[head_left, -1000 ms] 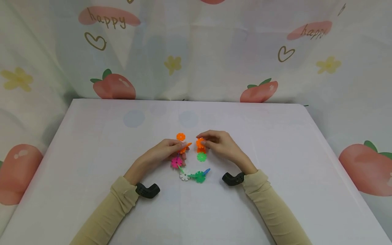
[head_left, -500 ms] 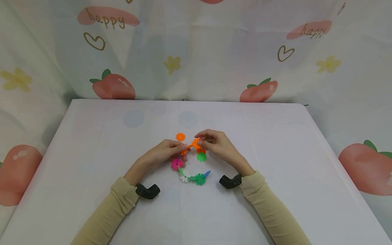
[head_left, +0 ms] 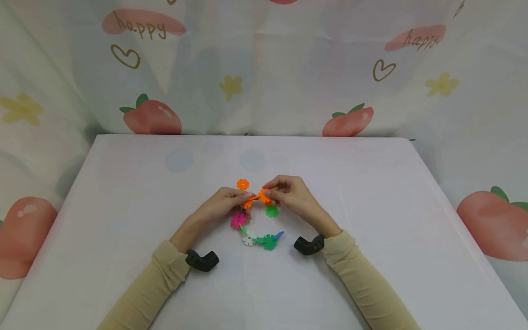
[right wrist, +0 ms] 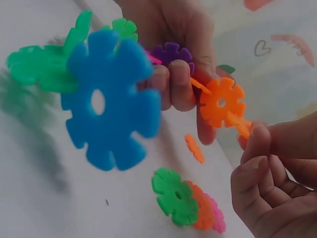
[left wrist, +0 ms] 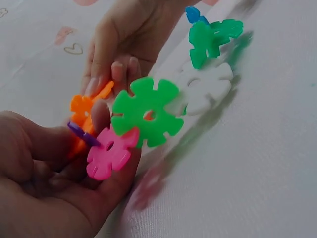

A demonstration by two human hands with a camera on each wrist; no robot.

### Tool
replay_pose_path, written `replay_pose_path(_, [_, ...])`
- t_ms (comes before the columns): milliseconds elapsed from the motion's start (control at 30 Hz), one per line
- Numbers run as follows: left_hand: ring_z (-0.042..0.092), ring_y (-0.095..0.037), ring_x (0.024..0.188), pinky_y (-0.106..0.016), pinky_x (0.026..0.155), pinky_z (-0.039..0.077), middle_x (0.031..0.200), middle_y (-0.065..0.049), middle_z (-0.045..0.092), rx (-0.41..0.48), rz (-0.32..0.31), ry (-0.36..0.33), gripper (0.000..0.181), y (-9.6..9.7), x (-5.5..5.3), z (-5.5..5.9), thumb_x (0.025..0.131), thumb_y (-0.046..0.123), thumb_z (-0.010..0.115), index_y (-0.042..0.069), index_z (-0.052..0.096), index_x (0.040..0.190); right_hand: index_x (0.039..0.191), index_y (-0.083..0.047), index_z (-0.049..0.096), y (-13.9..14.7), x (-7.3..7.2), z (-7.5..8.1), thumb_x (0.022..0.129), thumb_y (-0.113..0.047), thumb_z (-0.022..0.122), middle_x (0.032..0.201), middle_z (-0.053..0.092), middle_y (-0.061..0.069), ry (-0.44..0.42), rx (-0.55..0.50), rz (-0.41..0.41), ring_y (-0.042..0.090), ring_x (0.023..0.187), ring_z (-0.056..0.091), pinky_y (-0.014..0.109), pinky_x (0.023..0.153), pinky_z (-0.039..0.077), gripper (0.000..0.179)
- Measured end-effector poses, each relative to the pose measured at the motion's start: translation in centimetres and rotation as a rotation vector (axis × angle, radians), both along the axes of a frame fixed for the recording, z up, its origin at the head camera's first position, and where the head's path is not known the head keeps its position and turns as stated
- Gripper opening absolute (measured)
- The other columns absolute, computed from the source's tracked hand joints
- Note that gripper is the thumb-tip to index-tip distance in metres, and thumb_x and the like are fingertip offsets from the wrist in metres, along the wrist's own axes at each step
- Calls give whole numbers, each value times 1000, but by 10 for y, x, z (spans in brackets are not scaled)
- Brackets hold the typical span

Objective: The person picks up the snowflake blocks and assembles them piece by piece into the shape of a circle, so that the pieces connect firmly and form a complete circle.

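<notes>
A chain of slotted plastic snowflake discs hangs from my left hand (head_left: 224, 201), whose thumb and fingers pinch its orange end. Past the fingers the chain runs through a purple disc (left wrist: 83, 134), a pink disc (left wrist: 113, 153), a light green disc (left wrist: 147, 113), a white disc (left wrist: 205, 89), dark green discs (left wrist: 208, 42) and a blue disc (right wrist: 109, 99). My right hand (head_left: 293, 195) pinches an orange snowflake disc (right wrist: 238, 125) between thumb and index finger. Its edge meets a slot of another orange disc (right wrist: 223, 102) at the chain's end.
On the white table (head_left: 363, 183), a loose orange disc (head_left: 243, 184) lies beyond the hands. A loose green disc (right wrist: 174, 197), an orange one (right wrist: 202, 206) and a pink one (right wrist: 218, 214) lie close together below the right hand. A patterned cloth (head_left: 288, 82) hangs behind.
My right hand has moved left, bringing its orange disc from apart to up against the orange end of the chain. The left hand has stayed nearly in place.
</notes>
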State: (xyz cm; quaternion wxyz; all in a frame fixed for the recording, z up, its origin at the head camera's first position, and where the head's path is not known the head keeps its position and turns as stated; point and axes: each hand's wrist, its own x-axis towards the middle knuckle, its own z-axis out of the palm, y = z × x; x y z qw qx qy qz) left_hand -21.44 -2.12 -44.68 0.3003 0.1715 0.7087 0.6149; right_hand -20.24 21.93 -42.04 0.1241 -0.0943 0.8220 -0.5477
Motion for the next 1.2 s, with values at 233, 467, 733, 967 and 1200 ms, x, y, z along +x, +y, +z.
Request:
replay_pose_path(233, [66,-11,66,-22,70,53,70,0,69,-46,83,50,31,6,5,2,108,14,52,-9,72,115,107,4,72,-3,0,-3,95,-5,69,84,72,6,-24,-41,1,13,66,60,24,62,51,15])
replay_pose_path(467, [67,-12,61,-24,66,56,72,-3,70,-37,121,55,33,13,9,2,108,16,53,-10,73,106,107,4,73,0,0,-3,95,-4,69,87,74,6,-40,-66,-1,13,65,61,25,64,54,15])
replay_pose_path(733, [76,-21,77,-33,82,62,91,-14,77,24,49,-48,43,9,7,5,110,30,50,-8,70,110,122,1,71,4,-3,-4,100,-14,67,95,75,13,13,-29,7,20,78,70,26,74,59,27])
replay_pose_path(967, [71,-20,66,-30,76,58,74,-8,67,-6,85,-117,46,7,4,5,105,39,58,-7,64,106,115,-3,75,11,-8,-5,98,-9,67,108,76,12,169,170,-36,23,89,71,28,83,55,20])
replay_pose_path(1200, [68,-18,71,-26,75,56,78,-7,64,44,141,-153,36,7,4,4,108,29,50,-6,58,113,116,-4,73,18,-10,-13,95,-6,67,109,74,11,236,301,-36,24,89,68,34,82,56,21])
